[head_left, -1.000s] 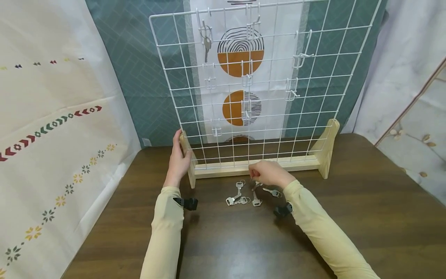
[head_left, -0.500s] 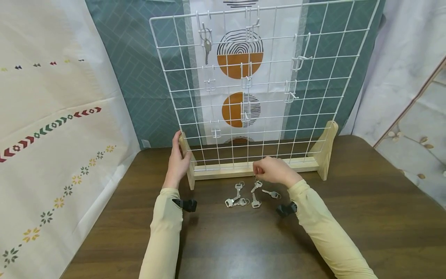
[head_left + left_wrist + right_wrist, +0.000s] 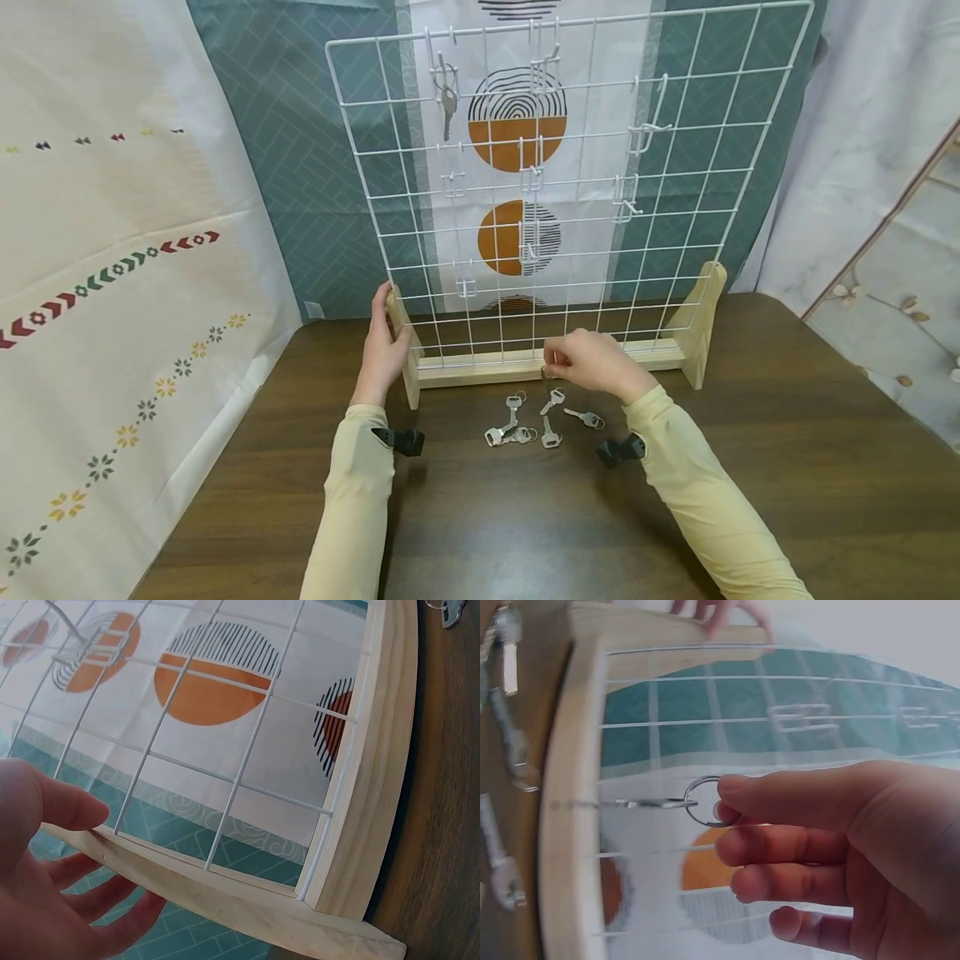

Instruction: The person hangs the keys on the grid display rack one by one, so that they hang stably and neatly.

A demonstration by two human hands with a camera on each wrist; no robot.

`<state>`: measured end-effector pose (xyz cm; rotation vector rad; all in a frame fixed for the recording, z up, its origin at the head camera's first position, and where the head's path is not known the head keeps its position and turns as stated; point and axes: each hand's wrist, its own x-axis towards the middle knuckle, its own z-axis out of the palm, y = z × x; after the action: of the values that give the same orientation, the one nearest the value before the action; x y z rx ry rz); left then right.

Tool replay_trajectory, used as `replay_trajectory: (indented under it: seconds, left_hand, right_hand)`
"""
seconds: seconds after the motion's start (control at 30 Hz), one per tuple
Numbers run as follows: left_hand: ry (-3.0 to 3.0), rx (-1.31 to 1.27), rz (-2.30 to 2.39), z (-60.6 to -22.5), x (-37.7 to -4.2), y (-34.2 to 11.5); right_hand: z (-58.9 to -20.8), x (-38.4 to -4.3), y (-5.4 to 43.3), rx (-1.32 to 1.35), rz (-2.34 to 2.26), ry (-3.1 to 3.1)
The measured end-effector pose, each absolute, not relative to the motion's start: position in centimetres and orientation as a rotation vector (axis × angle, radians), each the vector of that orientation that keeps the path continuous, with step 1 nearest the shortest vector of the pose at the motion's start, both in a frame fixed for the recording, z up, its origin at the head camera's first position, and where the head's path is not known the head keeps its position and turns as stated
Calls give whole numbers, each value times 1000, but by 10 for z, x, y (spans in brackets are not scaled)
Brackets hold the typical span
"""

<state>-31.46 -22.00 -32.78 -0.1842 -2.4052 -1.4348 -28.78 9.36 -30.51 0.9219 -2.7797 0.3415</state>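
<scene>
My left hand [image 3: 385, 354] grips the left wooden upright [image 3: 232, 906] of a white wire grid rack [image 3: 382, 38], with the thumb on the near side and the fingers behind. With my right hand [image 3: 596, 360] I pinch a metal ring between thumb and index finger. From that ring hangs a silver key [image 3: 645, 803], level with the rack's wooden bottom bar. Several other keys [image 3: 551, 433] with rings lie on the table just below. One key [image 3: 448, 102] hangs by its ring from a hook at the grid's upper left.
Several white wire hooks, among them an upper-right hook [image 3: 651, 127] and a lower-left hook [image 3: 466, 287], are fixed across the grid. A wooden foot [image 3: 705, 333] supports its right end. Patterned cloths stand behind and beside the brown table [image 3: 495, 533].
My right hand has risen slightly from the pile and moved a little right, lifting the key by its ring. The left hand keeps its hold on the upright.
</scene>
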Motion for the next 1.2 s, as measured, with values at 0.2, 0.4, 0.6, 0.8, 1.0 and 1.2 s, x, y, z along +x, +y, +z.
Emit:
replay_trajectory:
  seconds: [0.2,0.4,0.6,0.8,1.0,1.2]
  left_hand:
    - [-2405,-201,-1434,-334,-317,-217]
    - [-2401,-180,-1459,-338,-315,-216]
    - [-2406,-175,-1463,-341,-317,-216]
    - [-2392,-174,-1461,-343,-316,-222]
    - [-2395,-185,-1457,-337,-316,-224]
    - [-2404,-189,-1454,-330,-316,-221]
  right_hand:
    - [-270,-279,99,911,330,-2687]
    - [-207,-275,100,923,244,-2600]
    - [-142,-277,98,885,112,-2440]
    - [-79,-278,96,817,74,-2378]
    - [-33,-280,98,711,54,-2358]
    - [-4,-279,98,593,98,-2406]
